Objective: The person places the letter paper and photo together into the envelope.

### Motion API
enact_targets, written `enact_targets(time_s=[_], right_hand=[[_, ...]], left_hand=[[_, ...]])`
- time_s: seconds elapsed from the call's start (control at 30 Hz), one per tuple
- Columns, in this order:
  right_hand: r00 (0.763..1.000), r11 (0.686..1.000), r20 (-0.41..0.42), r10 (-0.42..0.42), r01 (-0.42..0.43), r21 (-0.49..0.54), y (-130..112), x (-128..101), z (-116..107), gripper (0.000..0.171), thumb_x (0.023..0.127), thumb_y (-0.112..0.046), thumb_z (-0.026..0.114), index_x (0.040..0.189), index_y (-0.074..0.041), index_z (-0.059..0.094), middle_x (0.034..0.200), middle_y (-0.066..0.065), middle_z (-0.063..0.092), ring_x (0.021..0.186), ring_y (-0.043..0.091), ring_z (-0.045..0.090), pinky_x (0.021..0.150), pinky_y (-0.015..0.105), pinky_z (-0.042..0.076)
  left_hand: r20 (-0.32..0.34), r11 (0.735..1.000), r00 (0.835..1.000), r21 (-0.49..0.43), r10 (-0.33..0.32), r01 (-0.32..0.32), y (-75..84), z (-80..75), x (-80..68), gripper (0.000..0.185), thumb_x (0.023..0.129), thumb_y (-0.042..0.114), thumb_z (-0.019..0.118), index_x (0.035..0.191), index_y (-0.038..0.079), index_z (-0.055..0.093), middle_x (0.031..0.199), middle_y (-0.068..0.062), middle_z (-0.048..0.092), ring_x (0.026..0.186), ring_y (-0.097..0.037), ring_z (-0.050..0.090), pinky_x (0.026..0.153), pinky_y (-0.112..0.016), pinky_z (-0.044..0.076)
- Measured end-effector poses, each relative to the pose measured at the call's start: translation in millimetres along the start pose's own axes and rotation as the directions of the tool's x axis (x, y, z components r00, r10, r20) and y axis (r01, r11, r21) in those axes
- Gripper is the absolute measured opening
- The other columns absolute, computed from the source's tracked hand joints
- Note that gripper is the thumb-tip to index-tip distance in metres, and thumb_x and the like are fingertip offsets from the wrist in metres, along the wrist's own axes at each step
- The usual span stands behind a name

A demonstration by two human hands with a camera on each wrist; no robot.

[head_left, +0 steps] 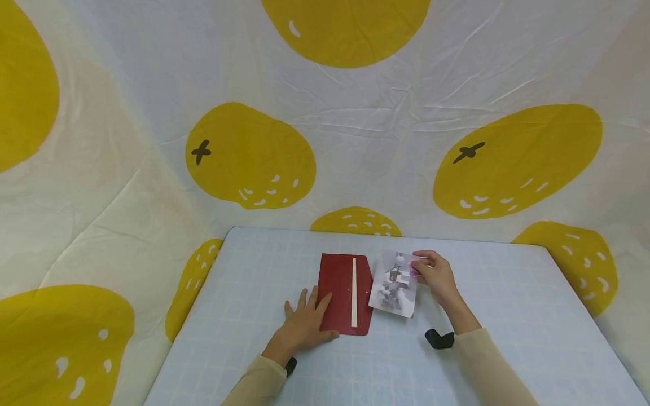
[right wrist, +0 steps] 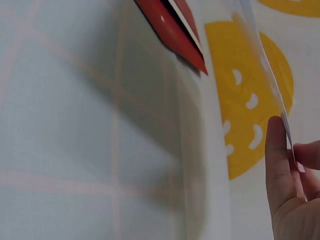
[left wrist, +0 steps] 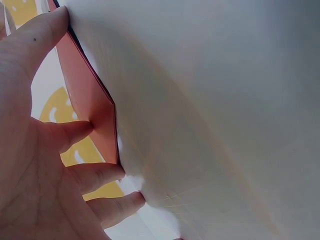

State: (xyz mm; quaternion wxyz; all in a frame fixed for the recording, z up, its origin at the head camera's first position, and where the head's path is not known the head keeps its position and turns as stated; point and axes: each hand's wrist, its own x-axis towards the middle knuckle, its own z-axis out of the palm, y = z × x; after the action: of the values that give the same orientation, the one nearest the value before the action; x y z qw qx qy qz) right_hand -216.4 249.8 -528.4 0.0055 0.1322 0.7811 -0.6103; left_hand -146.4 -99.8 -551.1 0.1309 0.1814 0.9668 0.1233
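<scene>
A dark red envelope (head_left: 344,293) with a pale adhesive strip (head_left: 354,292) lies flat on the light blue gridded mat (head_left: 254,270). My left hand (head_left: 304,324) rests flat on its lower left corner, fingers straight; the left wrist view shows the fingers (left wrist: 75,132) pressing against the red envelope (left wrist: 87,100). My right hand (head_left: 434,276) pinches the right edge of a black-and-white photo (head_left: 395,283), lifted just to the right of the envelope. In the right wrist view the photo (right wrist: 265,65) is edge-on between thumb and fingers (right wrist: 280,160), with the envelope's corner (right wrist: 172,30) beyond.
A white cloth with big yellow fruit prints (head_left: 251,158) hangs behind and at both sides of the mat. A black strap (head_left: 439,338) sits at my right wrist. The mat's far edge (head_left: 386,234) meets the cloth.
</scene>
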Motion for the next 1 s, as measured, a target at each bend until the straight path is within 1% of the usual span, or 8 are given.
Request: enact_targets(time_s=[0.3, 0.47, 0.6, 0.77, 1.0], right_hand=[[1.0, 1.0, 0.003, 0.004, -0.004, 0.023, 2.1, 3.7, 17.1, 0.031, 0.099, -0.011, 0.062, 0.129, -0.003, 0.059, 0.107, 0.016, 0.062, 0.087, 0.019, 0.062, 0.07, 0.028, 0.058], [1.0, 1.0, 0.009, -0.003, 0.002, 0.026, 2.8, 4.7, 25.1, 0.031, 0.098, -0.009, 0.062, 0.128, -0.001, 0.058, 0.106, 0.017, 0.063, 0.084, 0.018, 0.062, 0.067, 0.028, 0.058], [1.0, 1.0, 0.01, -0.015, 0.015, 0.01, 4.4, 6.1, 31.0, 0.032, 0.098, -0.008, 0.062, 0.129, 0.0, 0.058, 0.105, 0.017, 0.062, 0.085, 0.019, 0.062, 0.068, 0.028, 0.058], [1.0, 0.999, -0.001, -0.017, 0.017, -0.032, 7.0, 7.6, 37.7, 0.031, 0.099, -0.01, 0.062, 0.128, -0.001, 0.059, 0.105, 0.017, 0.062, 0.085, 0.02, 0.062, 0.068, 0.028, 0.058], [0.999, 0.998, -0.016, -0.036, 0.035, -0.051, 8.7, 8.4, 43.3, 0.03, 0.098, -0.008, 0.062, 0.126, 0.001, 0.059, 0.105, 0.019, 0.062, 0.082, 0.019, 0.062, 0.065, 0.028, 0.058]], left_hand=[[-0.001, 1.0, 1.0, 0.002, -0.003, 0.003, 0.1, -0.6, -1.4, 0.096, 0.082, 0.061, 0.072, 0.158, 0.02, 0.031, 0.162, -0.018, 0.022, 0.146, -0.046, 0.017, 0.104, -0.077, 0.019], [-0.007, 1.0, 1.0, 0.012, -0.009, 0.009, 1.0, -0.9, -1.4, 0.096, 0.082, 0.061, 0.072, 0.158, 0.02, 0.031, 0.162, -0.018, 0.023, 0.146, -0.046, 0.017, 0.104, -0.077, 0.019], [-0.014, 1.0, 1.0, 0.018, -0.012, 0.012, 1.5, -0.4, -1.1, 0.096, 0.081, 0.06, 0.073, 0.158, 0.02, 0.032, 0.161, -0.018, 0.024, 0.145, -0.046, 0.017, 0.104, -0.077, 0.02], [-0.022, 1.0, 1.0, 0.026, -0.009, 0.01, 1.2, 0.3, -0.6, 0.096, 0.081, 0.06, 0.074, 0.157, 0.019, 0.033, 0.161, -0.019, 0.025, 0.145, -0.046, 0.018, 0.103, -0.077, 0.021], [-0.019, 1.0, 1.0, 0.02, -0.009, 0.009, 0.2, 1.2, 0.4, 0.097, 0.08, 0.061, 0.074, 0.157, 0.02, 0.032, 0.162, -0.018, 0.024, 0.145, -0.046, 0.018, 0.103, -0.077, 0.02]])
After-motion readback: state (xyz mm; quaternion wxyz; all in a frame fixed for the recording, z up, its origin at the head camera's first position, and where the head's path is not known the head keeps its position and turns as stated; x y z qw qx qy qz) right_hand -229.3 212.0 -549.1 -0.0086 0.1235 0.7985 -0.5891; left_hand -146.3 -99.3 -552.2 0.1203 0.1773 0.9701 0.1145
